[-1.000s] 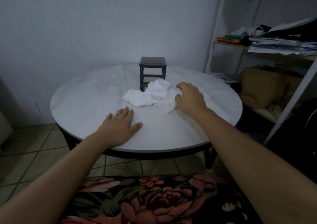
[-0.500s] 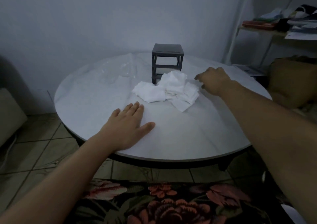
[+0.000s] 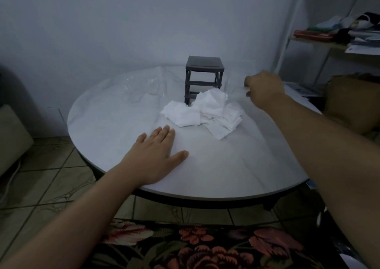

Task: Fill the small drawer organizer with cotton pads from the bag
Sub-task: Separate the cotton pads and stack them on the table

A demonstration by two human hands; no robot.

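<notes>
A small dark drawer organizer (image 3: 204,77) stands at the back of the round white table (image 3: 115,124), and its open frame shows no drawers. A loose pile of white cotton pads (image 3: 203,113) lies right in front of it, covering its lowest level. My left hand (image 3: 156,155) rests flat on the table, fingers together and thumb out, just short of the pile. My right hand (image 3: 264,89) hovers right of the organizer with fingers curled in. A faint clear film shows at its fingertips. I cannot tell whether it is held.
Wrinkled clear plastic (image 3: 144,87) lies on the table's back left. A shelf unit (image 3: 337,42) with papers and folded cloth stands at the right, a tan bag (image 3: 353,102) below it. Tiled floor and a floral fabric (image 3: 205,248) lie near me.
My right hand has left the pile of pads and moved right and back, beside the organizer. My left hand stays flat. The camera has shifted left.
</notes>
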